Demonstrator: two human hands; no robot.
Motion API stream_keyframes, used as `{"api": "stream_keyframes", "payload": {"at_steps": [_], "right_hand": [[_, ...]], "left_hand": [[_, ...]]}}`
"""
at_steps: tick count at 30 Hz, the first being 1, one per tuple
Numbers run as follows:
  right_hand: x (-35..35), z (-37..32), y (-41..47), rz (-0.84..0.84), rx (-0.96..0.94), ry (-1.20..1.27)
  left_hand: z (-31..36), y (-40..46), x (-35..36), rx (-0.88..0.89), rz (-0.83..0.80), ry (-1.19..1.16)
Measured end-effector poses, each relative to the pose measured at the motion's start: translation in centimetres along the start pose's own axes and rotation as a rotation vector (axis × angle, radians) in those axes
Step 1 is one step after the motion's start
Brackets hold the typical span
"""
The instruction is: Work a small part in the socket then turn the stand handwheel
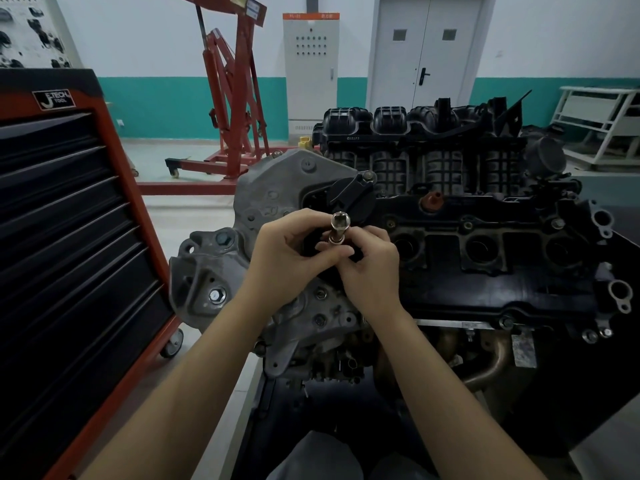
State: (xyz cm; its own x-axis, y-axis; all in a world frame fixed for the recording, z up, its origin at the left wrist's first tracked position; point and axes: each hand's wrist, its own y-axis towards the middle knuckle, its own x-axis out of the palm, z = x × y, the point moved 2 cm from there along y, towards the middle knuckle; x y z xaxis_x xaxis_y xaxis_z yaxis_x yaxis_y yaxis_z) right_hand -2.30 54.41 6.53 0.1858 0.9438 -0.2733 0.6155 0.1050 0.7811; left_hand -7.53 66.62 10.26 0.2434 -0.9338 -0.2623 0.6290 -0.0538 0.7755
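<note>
A shiny metal socket (pixel 340 225) stands upright between both hands, its open end facing me. My left hand (pixel 284 258) curls around its lower part, thumb lying across under it. My right hand (pixel 372 268) pinches the same socket from the right with its fingertips. What the socket sits on is hidden by the fingers. Both hands hover above the near left end of a car engine (pixel 485 258) with a black cover and a grey cast bracket (pixel 273 192).
An orange and black tool cabinet (pixel 76 237) stands close on the left. A red engine crane (pixel 235 98) is behind on the floor. A grey electrical cabinet (pixel 310 71), a double door (pixel 426 50) and a white frame (pixel 602 126) line the back wall.
</note>
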Motion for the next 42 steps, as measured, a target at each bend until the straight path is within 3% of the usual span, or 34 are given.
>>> {"api": "stream_keyframes", "payload": {"at_steps": [3,7,12,15,19,26,32,42], "right_hand": [[-0.05,-0.31,0.12,0.037,-0.031,-0.006],[0.0,-0.63,0.18,0.01,-0.084,-0.031],[-0.04,-0.17,0.11,0.014,-0.001,-0.004],[-0.02,-0.42,0.22,0.027,-0.023,-0.004],[-0.01,-0.71,0.12,0.012,-0.083,-0.039],[0.04,0.0,0.07,0.011,0.01,-0.025],[-0.03,-0.51,0.16,0.003,-0.084,-0.032],[-0.11,-0.53,0.17,0.021,-0.044,-0.003]], "left_hand": [[-0.12,-0.09,-0.05,-0.012,0.061,0.017],[-0.22,-0.07,-0.07,-0.052,0.017,-0.068],[-0.17,0.17,-0.06,-0.029,-0.025,-0.028],[-0.25,0.07,0.02,-0.046,0.035,0.009],[-0.33,0.02,-0.07,-0.06,0.0,-0.044],[-0.14,0.27,0.01,-0.034,0.002,0.019],[-0.21,0.18,-0.1,-0.065,-0.016,-0.034],[-0.26,0.22,-0.1,-0.078,-0.005,-0.041]]}}
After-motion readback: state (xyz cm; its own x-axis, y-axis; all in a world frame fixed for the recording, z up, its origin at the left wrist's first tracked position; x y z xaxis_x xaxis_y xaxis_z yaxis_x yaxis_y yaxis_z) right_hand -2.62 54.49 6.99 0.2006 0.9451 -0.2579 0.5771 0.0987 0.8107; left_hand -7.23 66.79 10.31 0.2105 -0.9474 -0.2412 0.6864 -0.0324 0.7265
